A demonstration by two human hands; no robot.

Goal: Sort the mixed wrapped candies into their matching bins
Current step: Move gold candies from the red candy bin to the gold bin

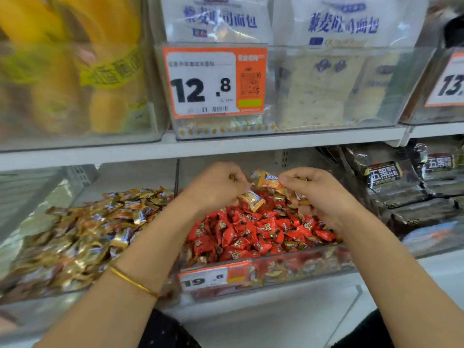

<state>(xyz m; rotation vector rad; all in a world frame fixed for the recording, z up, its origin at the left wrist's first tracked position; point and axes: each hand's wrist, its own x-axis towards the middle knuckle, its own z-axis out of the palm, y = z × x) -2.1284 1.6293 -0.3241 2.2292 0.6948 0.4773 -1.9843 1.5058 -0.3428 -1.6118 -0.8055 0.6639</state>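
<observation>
Above the red-candy bin (301,268), left grip (216,188) holds gold candy (252,200), right grip (320,190) orange candy (270,180).

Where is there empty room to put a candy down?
Bare patch at the back of the left bin, behind the gold candies. Bare ledge below the price tag. The red bin is packed, with the left hand and right hand over it.

White shelf (251,146), orange price tag (200,84)

Bright, even store light — left edge smeared with blur, corners bowed.
</observation>
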